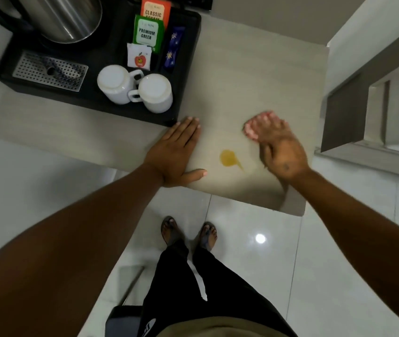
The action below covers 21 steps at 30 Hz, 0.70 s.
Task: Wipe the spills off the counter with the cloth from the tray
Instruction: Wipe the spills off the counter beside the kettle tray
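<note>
A yellow-orange spill (pixel 228 158) with a short tail lies on the beige counter (pixel 242 69), near its front edge. My right hand (pixel 281 149) is to the right of the spill and presses a small pink cloth (pixel 252 128) onto the counter. The cloth shows only past my fingertips and is blurred. It lies just up and to the right of the spill and does not touch it. My left hand (pixel 176 152) rests flat on the counter left of the spill, fingers together, holding nothing. The black tray (pixel 191 69) sits at the back left, its corner close to my left fingertips.
On the tray stand two upturned white cups (pixel 118 83) (pixel 155 93), a steel kettle (pixel 69 18), tea sachets (pixel 148 32) and a perforated metal grate (pixel 50 71). The counter ends at a wall on the right. My feet stand on glossy white floor tiles (pixel 254 239) below.
</note>
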### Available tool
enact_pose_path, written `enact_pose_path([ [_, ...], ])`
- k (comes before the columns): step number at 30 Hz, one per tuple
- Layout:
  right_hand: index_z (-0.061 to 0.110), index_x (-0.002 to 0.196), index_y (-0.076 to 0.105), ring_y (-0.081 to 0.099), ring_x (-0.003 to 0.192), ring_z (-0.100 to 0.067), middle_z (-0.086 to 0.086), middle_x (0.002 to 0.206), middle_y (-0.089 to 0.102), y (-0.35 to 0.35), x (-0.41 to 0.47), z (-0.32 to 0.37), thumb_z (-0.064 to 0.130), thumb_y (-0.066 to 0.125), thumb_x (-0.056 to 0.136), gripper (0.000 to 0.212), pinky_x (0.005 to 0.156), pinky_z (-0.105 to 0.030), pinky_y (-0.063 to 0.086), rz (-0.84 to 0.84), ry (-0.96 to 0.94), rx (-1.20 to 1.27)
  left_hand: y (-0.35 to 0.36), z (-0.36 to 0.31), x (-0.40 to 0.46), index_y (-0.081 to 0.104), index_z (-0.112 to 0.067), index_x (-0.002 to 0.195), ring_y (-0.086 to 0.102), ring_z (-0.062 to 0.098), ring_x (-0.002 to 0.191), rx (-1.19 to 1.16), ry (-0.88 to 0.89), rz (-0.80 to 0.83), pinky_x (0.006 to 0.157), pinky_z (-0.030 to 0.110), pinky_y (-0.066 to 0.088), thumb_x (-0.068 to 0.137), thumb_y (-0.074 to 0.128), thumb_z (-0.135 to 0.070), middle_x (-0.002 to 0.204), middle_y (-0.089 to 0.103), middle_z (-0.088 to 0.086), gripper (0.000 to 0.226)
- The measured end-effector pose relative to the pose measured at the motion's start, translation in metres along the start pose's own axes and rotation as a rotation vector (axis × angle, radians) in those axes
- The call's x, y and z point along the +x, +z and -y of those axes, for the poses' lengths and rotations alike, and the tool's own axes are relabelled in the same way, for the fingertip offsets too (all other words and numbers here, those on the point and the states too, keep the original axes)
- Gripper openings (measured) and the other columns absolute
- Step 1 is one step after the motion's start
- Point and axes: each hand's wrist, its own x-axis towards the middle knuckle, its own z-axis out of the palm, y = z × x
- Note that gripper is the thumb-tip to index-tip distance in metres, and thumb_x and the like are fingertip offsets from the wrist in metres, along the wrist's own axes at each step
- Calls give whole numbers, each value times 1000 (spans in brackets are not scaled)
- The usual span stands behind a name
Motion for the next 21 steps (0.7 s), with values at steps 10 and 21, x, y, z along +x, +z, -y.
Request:
enact_pose_path([
  [10,17,146,46,24,149,-38,-11,155,41,35,38,76,1,48,86,62,123,-50,16,-56,-10,30,-2,-4,-20,3,2,162,-1,35,160,-7,-40,52,131,49,2,87,31,-81,172,2,23,115],
  [21,23,145,43,25,148,-34,-7,153,44,15,-36,27,10,41,90,56,122,-53,18,-143,394,29,-2,7,-34,5,5,161,0,37,160,27,-4,66,129,54,6,82,34,-91,171,5,25,127],
])
